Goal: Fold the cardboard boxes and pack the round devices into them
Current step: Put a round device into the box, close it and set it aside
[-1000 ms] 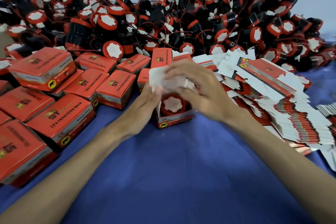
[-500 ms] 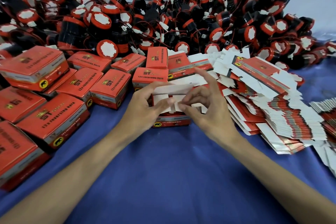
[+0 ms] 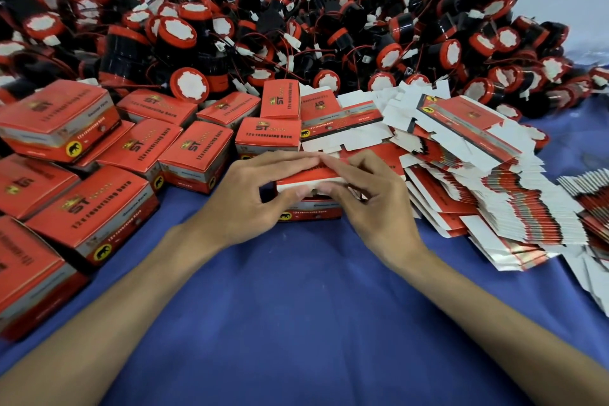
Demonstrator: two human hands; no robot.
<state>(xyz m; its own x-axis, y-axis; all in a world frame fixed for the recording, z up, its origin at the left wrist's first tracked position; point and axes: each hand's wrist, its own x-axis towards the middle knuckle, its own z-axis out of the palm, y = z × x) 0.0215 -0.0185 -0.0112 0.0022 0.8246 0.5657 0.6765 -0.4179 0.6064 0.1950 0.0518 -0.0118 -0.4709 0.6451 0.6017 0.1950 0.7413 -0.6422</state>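
Note:
A small red cardboard box (image 3: pixel 309 212) stands on the blue cloth at the centre, its red lid folded down with the white tuck flap at the front edge. My left hand (image 3: pixel 253 194) holds the lid from the left, fingers on top and thumb at the flap. My right hand (image 3: pixel 369 198) holds it from the right the same way. The round device inside is hidden by the lid. A big heap of red-and-black round devices (image 3: pixel 296 33) with wires fills the back.
Several closed red boxes (image 3: pixel 99 208) are stacked at the left and behind the centre. A fanned pile of flat unfolded box blanks (image 3: pixel 487 181) lies at the right, more at the far right edge. Blue cloth (image 3: pixel 296 306) covers the table in front.
The open box showing the round device has been shut: the white flaps were folded in, then the red lid came down. Both hands moved onto the lid's front edge.

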